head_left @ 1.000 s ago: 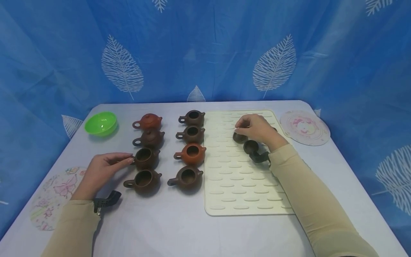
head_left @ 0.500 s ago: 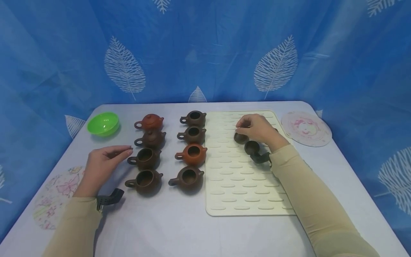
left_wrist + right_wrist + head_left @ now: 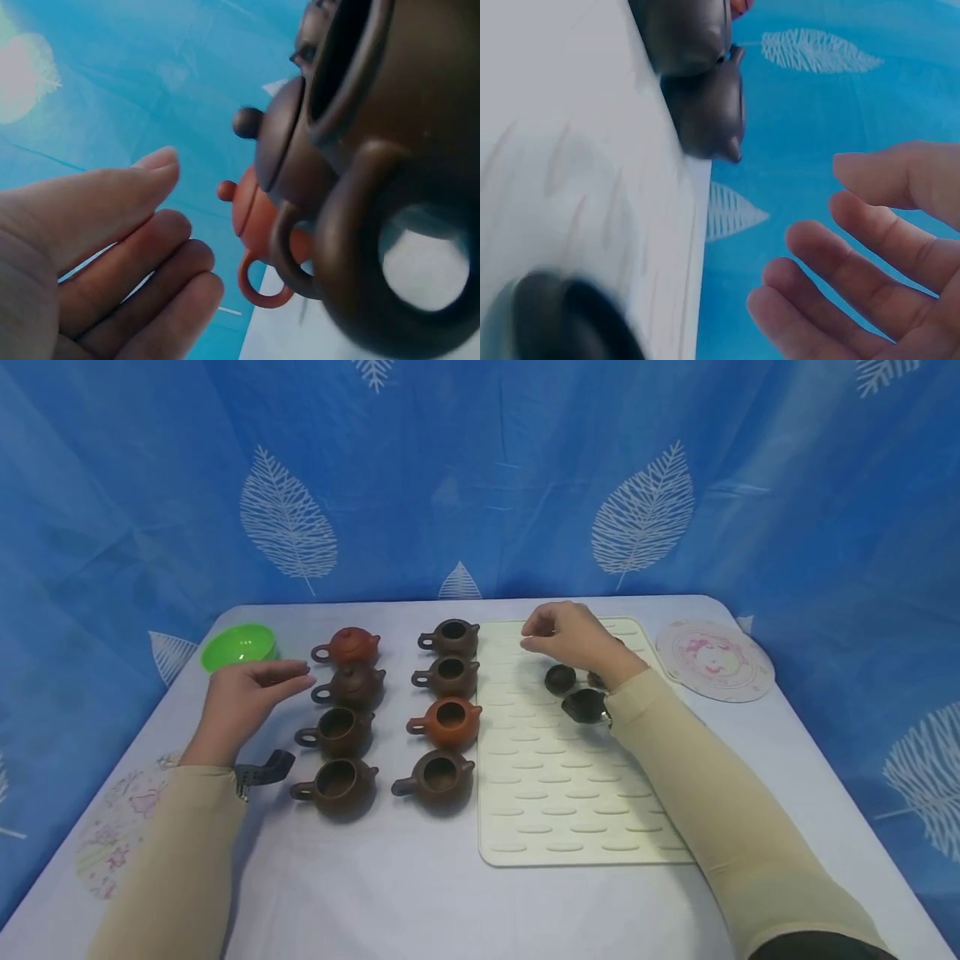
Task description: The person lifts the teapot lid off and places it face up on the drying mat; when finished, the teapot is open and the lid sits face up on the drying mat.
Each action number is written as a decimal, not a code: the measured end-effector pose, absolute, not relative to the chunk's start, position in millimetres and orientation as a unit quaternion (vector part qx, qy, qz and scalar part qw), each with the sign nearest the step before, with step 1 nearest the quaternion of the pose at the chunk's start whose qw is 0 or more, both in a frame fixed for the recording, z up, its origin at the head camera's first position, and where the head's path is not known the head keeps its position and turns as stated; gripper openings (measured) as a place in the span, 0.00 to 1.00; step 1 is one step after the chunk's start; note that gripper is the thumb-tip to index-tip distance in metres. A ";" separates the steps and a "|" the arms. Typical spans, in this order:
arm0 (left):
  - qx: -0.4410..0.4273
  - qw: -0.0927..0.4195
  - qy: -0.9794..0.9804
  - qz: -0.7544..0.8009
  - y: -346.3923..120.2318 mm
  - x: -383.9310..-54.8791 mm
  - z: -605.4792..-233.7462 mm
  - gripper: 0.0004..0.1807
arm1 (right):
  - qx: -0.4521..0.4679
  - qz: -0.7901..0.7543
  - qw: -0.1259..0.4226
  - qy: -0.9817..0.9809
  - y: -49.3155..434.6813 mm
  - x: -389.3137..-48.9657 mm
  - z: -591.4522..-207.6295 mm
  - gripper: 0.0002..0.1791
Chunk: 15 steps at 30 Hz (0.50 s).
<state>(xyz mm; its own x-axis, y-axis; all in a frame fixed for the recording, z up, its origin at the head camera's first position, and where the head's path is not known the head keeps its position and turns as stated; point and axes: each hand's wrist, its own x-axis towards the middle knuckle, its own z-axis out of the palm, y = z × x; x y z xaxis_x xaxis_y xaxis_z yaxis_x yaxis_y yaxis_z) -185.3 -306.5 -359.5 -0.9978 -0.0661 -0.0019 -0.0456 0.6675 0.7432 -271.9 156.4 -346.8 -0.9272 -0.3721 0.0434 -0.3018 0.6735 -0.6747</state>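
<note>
My left hand (image 3: 243, 702) hovers left of the lidded dark brown teapot (image 3: 351, 683). In the left wrist view its fingers (image 3: 150, 255) are loosely bent and hold nothing, apart from the teapot handles. Over the back of the cream mat (image 3: 540, 814) is my right hand (image 3: 573, 639), its fingers bent and nothing between them. A small dark round piece (image 3: 560, 679), perhaps a teapot lid, lies on the mat below it; another (image 3: 595, 681) is mostly hidden by the wrist. One dark round piece (image 3: 570, 322) blurs at the right wrist view's lower left.
A red-brown lidded teapot (image 3: 349, 646) and lidless brown teapots (image 3: 339, 732) share the left column. A second column of lidless teapots (image 3: 450, 721) stands by the mat's left edge. A green bowl (image 3: 238, 645) and two round patterned mats (image 3: 714, 660) lie at the sides.
My left hand has left the handle of a lidless brown teapot and moved back beside the lidded one. My right hand has risen off the small dark piece and shifted left and back.
</note>
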 end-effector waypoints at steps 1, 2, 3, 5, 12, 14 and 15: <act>0.029 0.004 -0.914 -0.406 -306.5 -189.4 -360.4 0.36 | -0.190 -0.358 0.049 0.913 150.8 -274.6 -345.0 0.08; 0.029 -0.005 -0.914 -0.406 -306.4 -193.0 -361.3 0.36 | -0.197 -0.357 0.050 0.912 145.0 -277.7 -343.6 0.08; 0.027 -0.014 -0.915 -0.403 -306.6 -196.3 -362.7 0.36 | -0.203 -0.355 0.051 0.911 139.0 -280.6 -342.1 0.08; 0.022 -0.031 -0.918 -0.395 -307.8 -201.6 -365.7 0.35 | -0.213 -0.351 0.057 0.910 125.5 -285.7 -338.9 0.08; 0.013 -0.074 -0.924 -0.374 -314.5 -208.3 -375.0 0.33 | -0.264 -0.350 0.079 0.895 69.2 -297.9 -325.1 0.07; 0.011 -0.075 -0.925 -0.373 -314.9 -209.3 -376.7 0.33 | -0.281 -0.346 0.080 0.891 53.6 -300.7 -322.4 0.07; 0.010 -0.076 -0.925 -0.373 -314.7 -209.8 -377.4 0.32 | -0.290 -0.342 0.081 0.890 46.4 -301.6 -321.4 0.07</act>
<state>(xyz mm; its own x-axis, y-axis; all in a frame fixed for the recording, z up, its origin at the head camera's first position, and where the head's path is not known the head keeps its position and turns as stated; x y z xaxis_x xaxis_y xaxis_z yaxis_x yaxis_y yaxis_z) -209.8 -314.7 -377.4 -0.9882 0.0374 -0.1485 -0.0760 0.7219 0.6878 -301.6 46.4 -321.4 -0.8191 -0.5711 0.0543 -0.4604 0.5980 -0.6560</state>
